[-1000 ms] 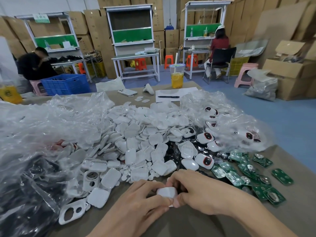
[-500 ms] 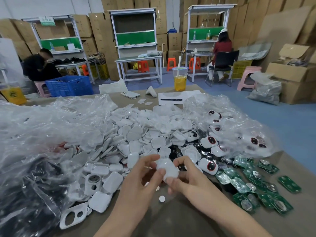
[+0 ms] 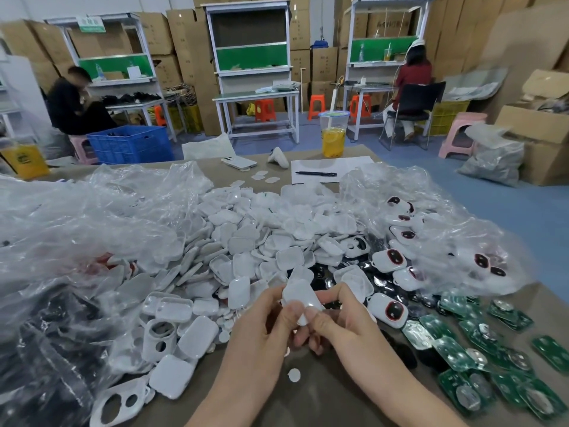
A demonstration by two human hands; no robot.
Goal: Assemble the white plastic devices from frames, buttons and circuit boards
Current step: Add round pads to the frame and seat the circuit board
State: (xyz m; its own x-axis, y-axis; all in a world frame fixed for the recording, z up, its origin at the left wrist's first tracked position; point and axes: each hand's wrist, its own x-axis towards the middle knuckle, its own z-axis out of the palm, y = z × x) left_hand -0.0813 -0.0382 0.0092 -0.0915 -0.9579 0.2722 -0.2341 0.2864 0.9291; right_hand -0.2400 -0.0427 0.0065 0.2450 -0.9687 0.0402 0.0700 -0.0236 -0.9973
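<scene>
Both hands (image 3: 261, 328) (image 3: 345, 328) have lifted the white case (image 3: 300, 295) up off the table (image 3: 308, 405).

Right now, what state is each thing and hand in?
White plastic shell: held up by both hands.
Left hand: grips the shell.
Right hand: pinches the shell.
Drink cup: upright, partly full.
Pen: lying flat on paper.
Phone: face down.

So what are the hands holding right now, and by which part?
One white plastic shell, pinched by both: left hand on its lower left edge, right hand on its lower right edge.
</scene>
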